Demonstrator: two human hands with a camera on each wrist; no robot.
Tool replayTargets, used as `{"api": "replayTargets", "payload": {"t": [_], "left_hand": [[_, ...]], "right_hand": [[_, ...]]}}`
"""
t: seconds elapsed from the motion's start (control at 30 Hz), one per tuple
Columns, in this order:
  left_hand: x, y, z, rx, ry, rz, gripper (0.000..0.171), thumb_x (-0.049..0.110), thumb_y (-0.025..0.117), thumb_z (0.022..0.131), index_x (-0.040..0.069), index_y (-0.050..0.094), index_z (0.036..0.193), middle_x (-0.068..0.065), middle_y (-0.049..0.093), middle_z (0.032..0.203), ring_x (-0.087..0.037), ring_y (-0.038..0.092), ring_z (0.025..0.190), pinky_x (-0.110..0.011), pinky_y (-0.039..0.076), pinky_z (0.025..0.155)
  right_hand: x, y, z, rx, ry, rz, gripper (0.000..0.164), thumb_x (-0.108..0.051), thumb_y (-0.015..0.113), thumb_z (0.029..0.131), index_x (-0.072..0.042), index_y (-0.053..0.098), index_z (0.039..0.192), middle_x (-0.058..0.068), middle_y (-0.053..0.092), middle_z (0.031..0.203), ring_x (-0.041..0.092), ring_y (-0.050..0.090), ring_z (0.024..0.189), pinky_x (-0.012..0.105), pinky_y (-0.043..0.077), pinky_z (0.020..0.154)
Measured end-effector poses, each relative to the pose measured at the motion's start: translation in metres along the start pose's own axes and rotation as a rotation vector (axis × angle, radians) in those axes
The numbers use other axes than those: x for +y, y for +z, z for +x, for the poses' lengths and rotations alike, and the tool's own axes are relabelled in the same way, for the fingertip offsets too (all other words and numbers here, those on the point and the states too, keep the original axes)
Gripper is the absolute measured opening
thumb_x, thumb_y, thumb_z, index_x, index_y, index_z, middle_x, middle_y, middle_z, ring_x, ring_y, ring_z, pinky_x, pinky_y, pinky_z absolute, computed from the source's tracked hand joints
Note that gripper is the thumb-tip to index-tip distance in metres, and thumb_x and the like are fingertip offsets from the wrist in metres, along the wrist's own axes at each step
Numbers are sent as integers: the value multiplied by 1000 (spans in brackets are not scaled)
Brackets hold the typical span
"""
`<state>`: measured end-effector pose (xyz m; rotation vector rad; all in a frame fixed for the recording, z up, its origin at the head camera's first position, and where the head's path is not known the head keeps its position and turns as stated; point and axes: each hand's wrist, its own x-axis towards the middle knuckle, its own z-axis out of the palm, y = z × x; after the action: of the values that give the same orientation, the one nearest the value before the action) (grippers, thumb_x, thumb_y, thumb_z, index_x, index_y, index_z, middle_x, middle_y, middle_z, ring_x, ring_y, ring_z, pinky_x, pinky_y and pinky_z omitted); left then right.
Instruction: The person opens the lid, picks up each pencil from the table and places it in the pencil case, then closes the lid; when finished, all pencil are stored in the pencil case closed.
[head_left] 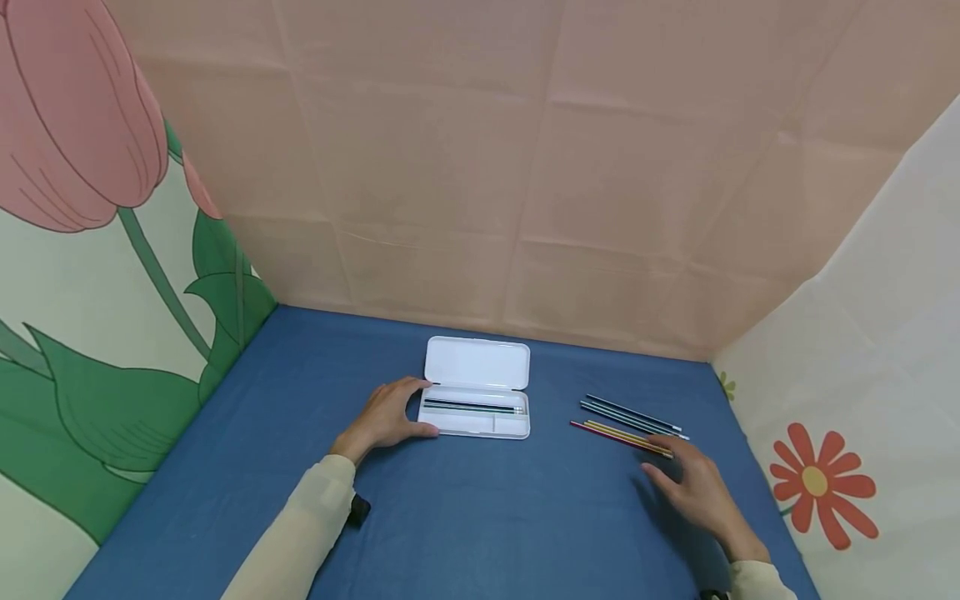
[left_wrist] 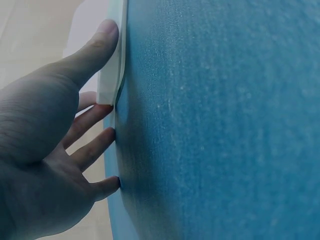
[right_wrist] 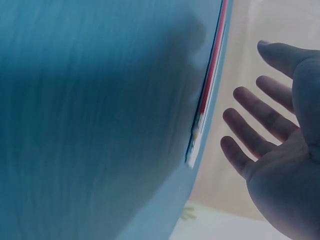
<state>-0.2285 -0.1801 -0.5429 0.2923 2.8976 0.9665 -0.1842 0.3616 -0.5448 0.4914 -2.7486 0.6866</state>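
A white pencil case (head_left: 474, 423) lies with its lid (head_left: 477, 362) laid back on the blue cloth. Dark green pencils (head_left: 472, 407) rest in its tray. My left hand (head_left: 386, 414) holds the case by its left end, thumb (left_wrist: 100, 47) at the front edge and forefinger near the hinge. To the right, more dark pencils (head_left: 630, 417) lie loose. In front of them are yellow pencils (head_left: 626, 437) and a dark red pencil (head_left: 607, 436). Just over their near ends hovers my right hand (head_left: 693, 487), its fingers loosely spread with nothing between them.
Blue cloth (head_left: 480, 517) covers the table. A tan sheet (head_left: 525, 167) hangs at the back. A tulip-printed sheet (head_left: 75, 275) stands at the left, and a white sheet with a red flower (head_left: 823, 485) closes the right side.
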Motion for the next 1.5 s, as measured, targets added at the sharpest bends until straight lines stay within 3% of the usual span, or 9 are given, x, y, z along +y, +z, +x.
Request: {"api": "replayTargets", "payload": {"t": [0.27, 0.6, 1.1, 1.23, 1.33, 1.5], "left_hand": [[0, 0, 0, 0, -1, 2, 90, 43, 99, 89, 9, 59, 162, -21, 58, 168, -49, 54, 156, -72, 41, 130], [0, 0, 0, 1, -3, 1, 90, 42, 99, 88, 9, 60, 162, -21, 58, 169, -49, 54, 157, -72, 40, 130], [0, 0, -1, 8, 5, -5, 90, 42, 100, 87, 8, 60, 161, -21, 60, 167, -49, 55, 155, -71, 41, 130], [-1, 1, 0, 6, 3, -2, 91, 43, 100, 88, 9, 60, 162, -21, 59, 168, -48, 54, 156, -72, 41, 130], [-2, 2, 0, 3, 0, 1, 91, 44, 99, 88, 9, 59, 162, -20, 59, 168, -48, 54, 156, -71, 40, 131], [-2, 2, 0, 7, 1, -1, 91, 43, 99, 88, 9, 60, 162, -20, 59, 168, -48, 55, 156, -71, 40, 130]], "right_hand": [[18, -10, -6, 41, 19, -21, 47, -7, 94, 90, 1, 76, 133, 24, 80, 128, 51, 75, 120, 75, 55, 99], [28, -8, -7, 21, 57, -54, 43, -8, 95, 90, 2, 78, 127, 19, 84, 117, 42, 79, 107, 70, 60, 94], [28, 1, 1, -95, 97, -35, 33, -8, 91, 95, 0, 79, 125, 17, 83, 117, 42, 77, 111, 70, 59, 99], [28, 4, 3, -106, 83, -54, 27, -11, 93, 94, -5, 82, 119, 7, 82, 108, 27, 73, 98, 54, 61, 87], [28, 7, 3, -103, 61, -56, 21, -10, 93, 93, -9, 84, 113, 0, 78, 100, 14, 66, 89, 39, 55, 77], [27, 10, 5, -112, 28, -22, 15, -7, 92, 93, -14, 85, 104, -5, 75, 94, 2, 60, 82, 29, 51, 71]]}}
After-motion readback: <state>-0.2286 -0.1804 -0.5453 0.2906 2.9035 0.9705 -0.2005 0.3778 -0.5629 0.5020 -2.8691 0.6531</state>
